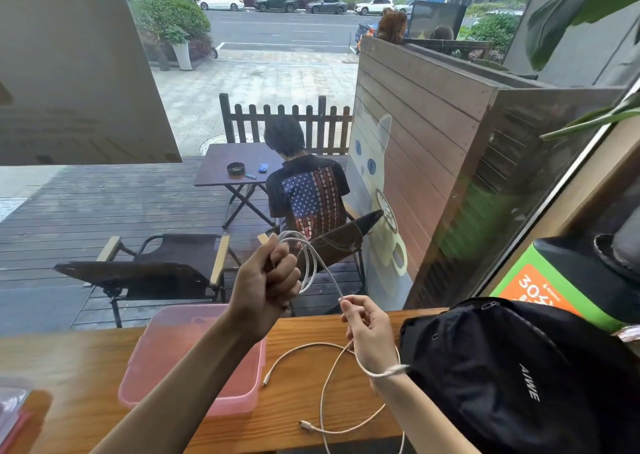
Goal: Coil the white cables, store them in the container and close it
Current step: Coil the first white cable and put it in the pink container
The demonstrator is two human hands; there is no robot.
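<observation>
item: our left hand (266, 280), raised above the counter and clenched into a fist around several loops of a white cable (313, 263); the loops stand up and to the right of the knuckles.

item: our right hand (369, 329), lower and to the right, pinching the same cable between thumb and fingertips; a strand runs taut from this pinch up to the coil in the left fist, and below the pinch the cable drops past the wrist.

item: loose white cable on the counter (323, 401), lying in open curves near and between our forearms, with one connector end beside the container's right edge and another nearer to us; how many separate cables there are, we cannot tell.

item: pink translucent container (166, 367), left of the loose cable, resting on the wooden counter (86, 367) under our left forearm; whether its lid is on, we cannot tell.

item: black backpack (512, 377), right side of the counter, just beside our right wrist.

item: beyond the window, far from us, a wooden deck with a folding chair (156, 263) and a seated person (306, 190) at a small table.
</observation>
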